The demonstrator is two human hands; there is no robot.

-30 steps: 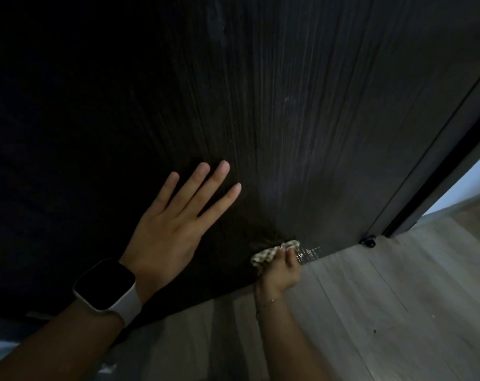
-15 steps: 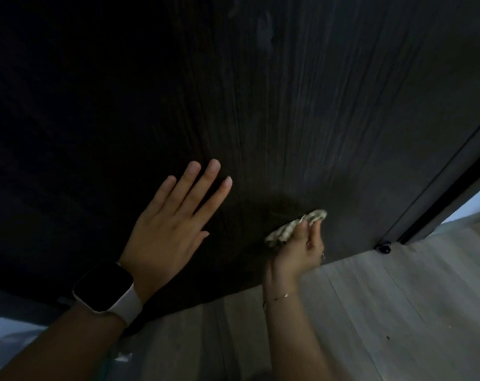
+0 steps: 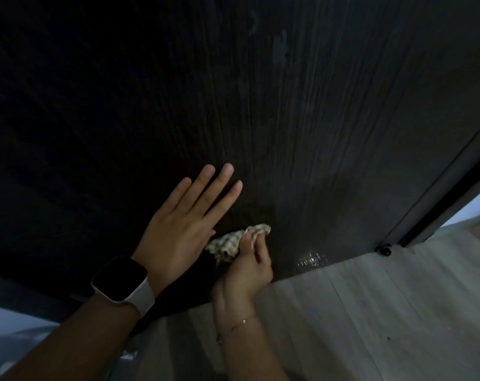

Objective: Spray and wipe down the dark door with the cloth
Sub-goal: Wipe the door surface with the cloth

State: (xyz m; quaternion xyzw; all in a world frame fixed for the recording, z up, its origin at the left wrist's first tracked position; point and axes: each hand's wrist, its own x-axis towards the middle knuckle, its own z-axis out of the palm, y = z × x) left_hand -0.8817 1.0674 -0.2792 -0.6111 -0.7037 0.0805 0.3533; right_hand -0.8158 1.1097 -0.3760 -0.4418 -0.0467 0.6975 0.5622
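Door: the dark door, with fine vertical wood grain, fills the upper part of the head view from 9 o'clock round to 2 o'clock; its bottom edge runs slantwise just above the floor.
Left hand: the left hand lies flat on the door just left of centre, fingers straight and close together, pointing toward 1 o'clock; its grip is spread flat, clasping nothing.
Watch: a smartwatch with a dark face and pale strap sits on the left wrist, at 8 o'clock from the hand.
Right hand: the right hand reaches up from 6 o'clock, its grip clamped on the cloth, fingers curled round it low on the door.
Cloth: the cloth, pale and checked, is bunched between the right fingers and the door surface, touching the lower edge of the left palm, at 5 o'clock from it.
Bracelet: a thin bracelet circles the right wrist.
Wet patch: a glistening wet patch shows at the door's bottom edge, at 3 o'clock from the right hand.
Stopper: a small black door stopper sits at the door's lower corner, at 3 o'clock.
Floor: pale wood-plank floor covers the 4 to 6 o'clock area.
Frame: a door frame runs diagonally along the door's right edge.
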